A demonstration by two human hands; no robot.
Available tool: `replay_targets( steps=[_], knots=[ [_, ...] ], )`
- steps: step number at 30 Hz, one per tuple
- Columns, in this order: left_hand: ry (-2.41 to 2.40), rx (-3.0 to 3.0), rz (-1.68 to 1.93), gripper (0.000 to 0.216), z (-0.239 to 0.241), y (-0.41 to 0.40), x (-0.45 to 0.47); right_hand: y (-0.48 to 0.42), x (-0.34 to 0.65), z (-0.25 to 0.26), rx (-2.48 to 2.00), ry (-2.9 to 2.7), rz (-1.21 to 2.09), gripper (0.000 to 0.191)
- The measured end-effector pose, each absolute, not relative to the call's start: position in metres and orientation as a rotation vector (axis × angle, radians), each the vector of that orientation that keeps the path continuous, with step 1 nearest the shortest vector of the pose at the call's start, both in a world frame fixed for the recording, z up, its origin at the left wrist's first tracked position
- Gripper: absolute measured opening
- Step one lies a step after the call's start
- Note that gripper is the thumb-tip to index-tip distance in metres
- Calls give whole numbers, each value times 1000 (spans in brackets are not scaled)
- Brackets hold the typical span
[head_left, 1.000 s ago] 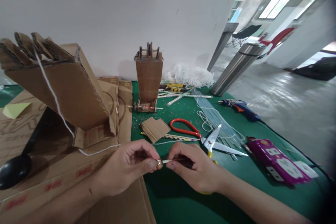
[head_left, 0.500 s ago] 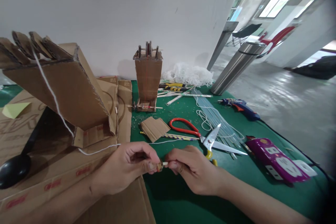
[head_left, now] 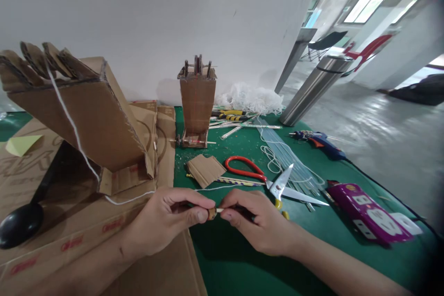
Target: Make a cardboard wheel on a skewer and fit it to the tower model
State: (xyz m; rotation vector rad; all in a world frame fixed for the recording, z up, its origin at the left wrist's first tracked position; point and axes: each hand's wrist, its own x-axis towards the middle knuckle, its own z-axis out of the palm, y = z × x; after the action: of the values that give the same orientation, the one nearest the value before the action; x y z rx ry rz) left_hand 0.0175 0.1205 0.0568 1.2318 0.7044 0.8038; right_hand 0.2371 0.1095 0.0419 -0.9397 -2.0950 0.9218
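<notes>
Between the thumb and fingertips of my left hand (head_left: pixel 173 219) is a small round brown cardboard piece (head_left: pixel 212 214). My right hand (head_left: pixel 258 222) pinches a thin pale stick (head_left: pixel 219 210) whose end meets the cardboard piece; most of the stick is hidden by the fingers. Whether the tip goes into the piece I cannot tell. Just beyond the hands lie a cut scrap of cardboard (head_left: pixel 206 171) and red-handled scissors (head_left: pixel 244 166) with spread blades. A white string (head_left: pixel 74 132) hangs from the large cardboard structure (head_left: pixel 69 118) at the left and runs behind my left hand.
A smaller cardboard tower (head_left: pixel 197 106) stands at the back. Glue sticks (head_left: pixel 284 148), a blue glue gun (head_left: pixel 326 145), a purple power strip (head_left: pixel 367 212) and a steel flask (head_left: pixel 315 90) occupy the right side. A black ladle (head_left: pixel 22 224) lies left on flat cardboard (head_left: pixel 166 157).
Both hands stay close together at nearly the same place. My left fingers have shifted on the cardboard piece, which now shows turned a little and slightly higher.
</notes>
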Motion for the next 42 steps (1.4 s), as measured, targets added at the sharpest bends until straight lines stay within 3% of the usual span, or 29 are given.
replay_targets(
  steps=[8, 17, 19, 24, 30, 34, 38, 42],
  knots=[
    [738, 1416, 926, 23, 57, 118, 20, 110, 233, 40, -911, -2067, 971, 20],
    [793, 1400, 882, 7, 58, 118, 22, 111, 234, 43, -873, -2101, 1015, 21],
    [774, 1333, 870, 6, 58, 120, 21, 113, 233, 46, -915, -2086, 988, 20],
    [726, 1151, 810, 32, 59, 126, 20, 121, 239, 53, -983, -2119, 918, 17],
    [793, 1125, 750, 23, 60, 127, 19, 130, 251, 53, -1056, -1982, 615, 14],
    [806, 1140, 751, 24, 61, 127, 20, 127, 252, 54, -1058, -1631, 890, 23],
    [835, 1167, 779, 20, 61, 126, 20, 127, 249, 55, -853, -1301, 1317, 22],
    [829, 1168, 787, 16, 56, 125, 20, 131, 243, 52, -788, -1087, 1537, 23]
  ],
)
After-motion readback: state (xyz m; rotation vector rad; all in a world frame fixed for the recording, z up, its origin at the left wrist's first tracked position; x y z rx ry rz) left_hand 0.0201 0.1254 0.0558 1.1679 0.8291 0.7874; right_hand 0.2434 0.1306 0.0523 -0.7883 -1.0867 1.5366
